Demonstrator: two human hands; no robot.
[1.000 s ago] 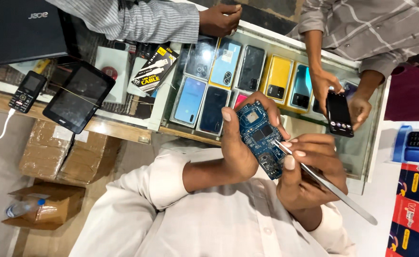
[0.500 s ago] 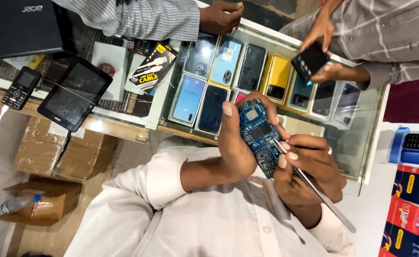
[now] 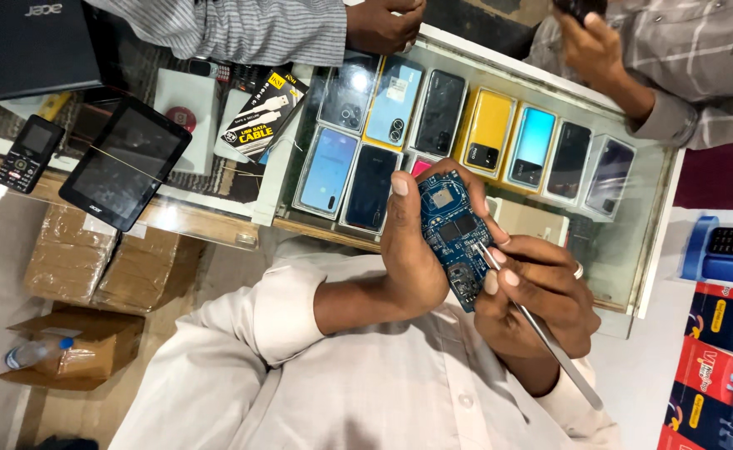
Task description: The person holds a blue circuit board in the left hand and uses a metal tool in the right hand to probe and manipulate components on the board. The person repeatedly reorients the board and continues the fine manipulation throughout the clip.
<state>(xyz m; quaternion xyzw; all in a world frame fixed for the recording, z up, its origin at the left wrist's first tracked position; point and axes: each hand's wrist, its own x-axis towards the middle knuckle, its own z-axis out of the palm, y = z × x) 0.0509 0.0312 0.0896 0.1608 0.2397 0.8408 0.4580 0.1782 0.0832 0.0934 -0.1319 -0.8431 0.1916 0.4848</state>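
Observation:
My left hand point(image 3: 408, 258) holds a small blue circuit board point(image 3: 452, 237) upright, thumb along its left edge and fingers behind it. My right hand point(image 3: 541, 292) grips metal tweezers point(image 3: 560, 362) like a pen, with the tip touching the board's right side near the middle. Both hands are in front of my white shirt, just below the near edge of a glass display counter point(image 3: 650, 250).
Under the glass lie several phones point(image 3: 483, 129) in rows. A tablet point(image 3: 125, 162), a keypad phone point(image 3: 29, 154) on a white cable, a cable packet point(image 3: 262, 112) and a laptop point(image 3: 29, 42) sit at left. Other people's hands point(image 3: 383, 21) point(image 3: 591, 46) rest on the far side. Cardboard boxes point(image 3: 108, 267) are below.
The person at the top right has lifted a black phone off the glass and up to the frame's edge. My hands and the board have hardly moved.

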